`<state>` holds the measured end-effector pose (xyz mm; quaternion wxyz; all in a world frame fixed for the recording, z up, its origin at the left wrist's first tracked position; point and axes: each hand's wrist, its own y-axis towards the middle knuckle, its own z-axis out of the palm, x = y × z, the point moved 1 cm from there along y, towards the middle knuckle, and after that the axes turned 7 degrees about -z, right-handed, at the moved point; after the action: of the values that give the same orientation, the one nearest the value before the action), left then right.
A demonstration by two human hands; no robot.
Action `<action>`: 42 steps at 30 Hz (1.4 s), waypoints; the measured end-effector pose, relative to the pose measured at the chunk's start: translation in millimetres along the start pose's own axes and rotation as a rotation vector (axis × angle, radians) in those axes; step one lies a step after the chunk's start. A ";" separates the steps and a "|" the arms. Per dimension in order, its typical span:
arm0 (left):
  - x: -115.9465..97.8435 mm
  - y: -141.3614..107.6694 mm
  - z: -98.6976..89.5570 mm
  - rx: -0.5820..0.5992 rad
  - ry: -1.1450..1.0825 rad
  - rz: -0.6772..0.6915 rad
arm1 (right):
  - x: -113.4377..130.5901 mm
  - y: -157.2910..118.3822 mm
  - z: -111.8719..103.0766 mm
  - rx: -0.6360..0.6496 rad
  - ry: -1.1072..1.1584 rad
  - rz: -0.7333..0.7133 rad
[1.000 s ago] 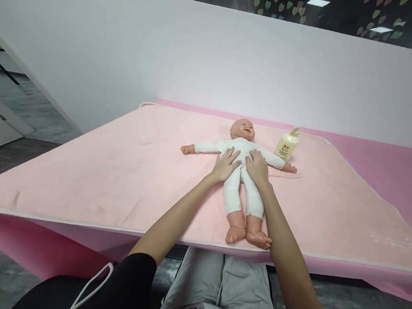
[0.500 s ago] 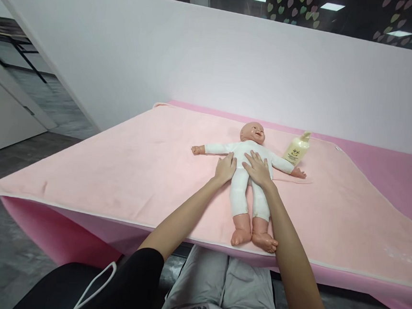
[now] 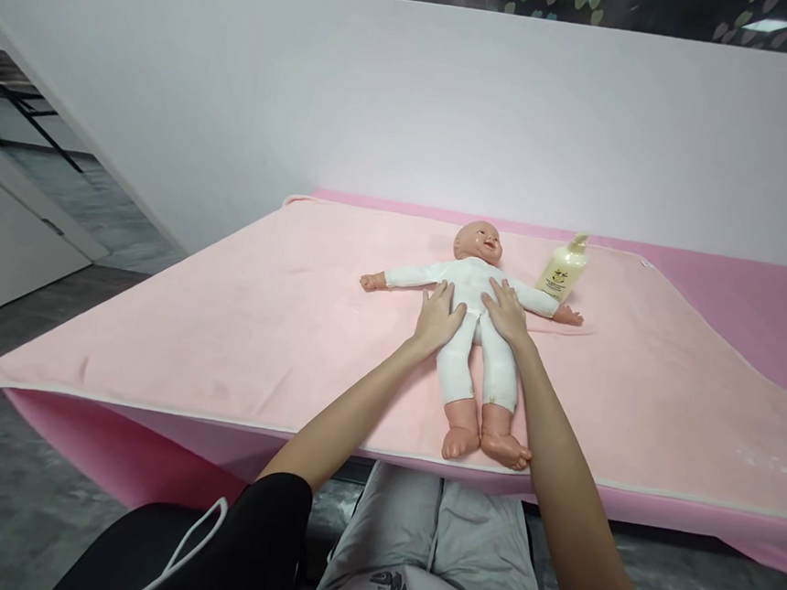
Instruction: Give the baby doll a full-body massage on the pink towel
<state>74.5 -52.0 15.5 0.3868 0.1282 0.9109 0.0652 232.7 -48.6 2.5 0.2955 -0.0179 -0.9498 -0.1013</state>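
A baby doll (image 3: 472,283) with a white cloth body lies on its back, arms spread, feet toward me. My left hand (image 3: 438,319) rests against the left side of its waist, thumb on the belly and fingers extended. On the other side, my right hand (image 3: 506,314) lies along the doll's waist with its fingers stretched out over the cloth. Neither hand is closed round anything. Just beyond the doll's arm on the right, a pale yellow pump bottle (image 3: 562,271) leans at a tilt, its base partly hidden by that arm.
Under the doll a pale pink blanket (image 3: 226,317) covers the table, over a darker pink cover (image 3: 742,316). A white wall (image 3: 383,101) rises behind the far edge. The table's near edge is at my lap. A white cable (image 3: 189,543) hangs by my left sleeve.
My right hand has slid from the middle of the doll's belly to its right side. My left hand has shifted slightly, its thumb now over the belly. The view has tilted down a little.
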 end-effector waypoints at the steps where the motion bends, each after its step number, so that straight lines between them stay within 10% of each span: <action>1: -0.9 -0.4 -0.8 0.027 -0.007 0.044 | -7.2 1.1 0.0 -0.009 0.040 0.016; 8: -16.3 -7.3 -7.8 0.486 0.078 0.521 | -24.1 4.8 4.3 -0.135 0.177 -0.020; 34: 3.1 12.5 6.9 0.216 0.094 0.066 | -13.7 -3.8 1.1 -0.346 0.215 -0.052; 42: 6.3 13.5 3.6 0.199 0.046 0.004 | 36.6 -20.4 -5.3 -0.135 0.079 -0.516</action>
<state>75.3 -37.2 11.6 0.3508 0.1663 0.9213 -0.0218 203.6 -70.6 23.7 0.2950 0.2092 -0.9016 -0.2372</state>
